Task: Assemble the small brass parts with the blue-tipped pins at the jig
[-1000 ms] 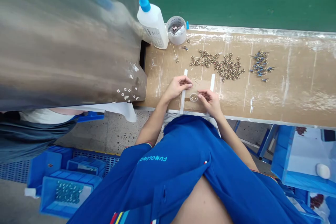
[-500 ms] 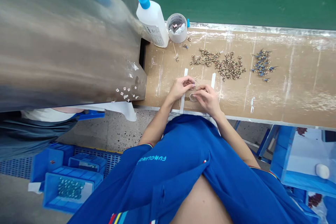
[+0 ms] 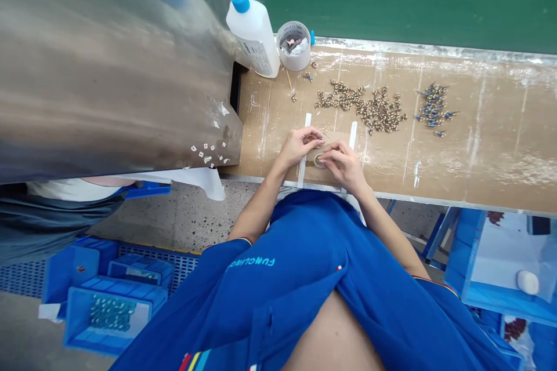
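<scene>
Both hands are close together over the cardboard-covered bench, between two white tape strips. My left hand is closed in a pinch, thumb against fingertips; whatever is in it is too small to name. My right hand pinches too, its fingertips beside a small clear ring-shaped piece on the cardboard. I cannot make out what the right fingers hold. Beyond the hands lies a loose pile of small brass-coloured metal parts. Farther right is a smaller pile of similar parts with blue ends.
A white bottle with a blue nozzle and a round tub of scraps stand at the back left. A metal panel bounds the left side. Blue bins sit below on both sides. A person's clothed leg shows at left.
The hands stay almost in place, with only slight finger movement. The whole view has shifted very slightly.
</scene>
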Motion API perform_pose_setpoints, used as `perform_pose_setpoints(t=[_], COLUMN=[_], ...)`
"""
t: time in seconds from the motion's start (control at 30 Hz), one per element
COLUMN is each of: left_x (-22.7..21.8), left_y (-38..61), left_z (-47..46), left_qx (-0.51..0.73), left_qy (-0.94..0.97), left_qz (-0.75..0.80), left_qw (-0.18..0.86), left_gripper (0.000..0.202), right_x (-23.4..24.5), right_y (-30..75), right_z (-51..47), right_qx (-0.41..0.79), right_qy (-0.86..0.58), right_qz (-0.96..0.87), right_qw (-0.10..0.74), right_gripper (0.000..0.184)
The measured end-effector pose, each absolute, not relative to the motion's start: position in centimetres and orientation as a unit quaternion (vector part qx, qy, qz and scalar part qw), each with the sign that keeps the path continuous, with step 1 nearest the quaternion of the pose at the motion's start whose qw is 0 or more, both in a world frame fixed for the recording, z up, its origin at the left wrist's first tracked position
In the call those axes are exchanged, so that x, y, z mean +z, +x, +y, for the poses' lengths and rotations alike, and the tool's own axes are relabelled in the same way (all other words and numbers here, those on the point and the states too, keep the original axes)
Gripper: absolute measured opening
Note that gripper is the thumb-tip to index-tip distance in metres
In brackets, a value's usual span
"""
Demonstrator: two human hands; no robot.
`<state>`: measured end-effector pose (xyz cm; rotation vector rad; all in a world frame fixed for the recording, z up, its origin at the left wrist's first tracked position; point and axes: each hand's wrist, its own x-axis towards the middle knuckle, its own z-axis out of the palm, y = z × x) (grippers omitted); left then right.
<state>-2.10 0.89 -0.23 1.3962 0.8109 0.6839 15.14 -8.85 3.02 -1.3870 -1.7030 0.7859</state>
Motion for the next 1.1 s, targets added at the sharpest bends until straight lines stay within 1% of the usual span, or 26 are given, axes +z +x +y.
perform_pose_setpoints(t=[0.1,0.2,0.3,0.37,0.47,0.57,0.67,0.9,1.1], left_x=[-0.3,-0.1,0.0,0.1,0.0,-0.1,-0.3,-0.3,-0.3], left_y=[-2.1,-2.1,-2.0,-1.8,-1.7,-1.5,-1.4,-1.1,-1.1], left_z=[0.9,0.9,0.9,0.8,0.7,0.6,0.5,0.3,0.3], left_qx=[0.298,0.294,0.289,0.287,0.287,0.289,0.289,0.306,0.299], left_qy=[0.605,0.613,0.645,0.670,0.695,0.703,0.708,0.742,0.754], left_qz=[0.351,0.352,0.356,0.361,0.370,0.381,0.386,0.378,0.376], left_qw=[0.649,0.643,0.611,0.582,0.546,0.526,0.517,0.462,0.448], left_gripper=[0.030,0.028,0.020,0.015,0.011,0.010,0.011,0.012,0.012], right_x=[3.4,3.9,4.0,3.6,2.4,1.0,0.0,-0.2,-0.4], right_y=[15.8,16.5,16.7,16.6,16.2,15.7,15.3,15.1,14.9], right_z=[-8.7,-8.7,-8.3,-7.7,-6.5,-5.6,-5.3,-5.7,-5.6], right_qx=[0.335,0.388,0.431,0.425,0.371,0.318,0.289,0.286,0.284], right_qy=[-0.559,-0.558,-0.563,-0.569,-0.581,-0.601,-0.613,-0.612,-0.619], right_qz=[-0.632,-0.574,-0.498,-0.456,-0.433,-0.435,-0.435,-0.432,-0.437], right_qw=[0.419,0.457,0.499,0.537,0.581,0.590,0.593,0.598,0.587], right_gripper=[0.017,0.028,0.036,0.038,0.041,0.045,0.046,0.044,0.045])
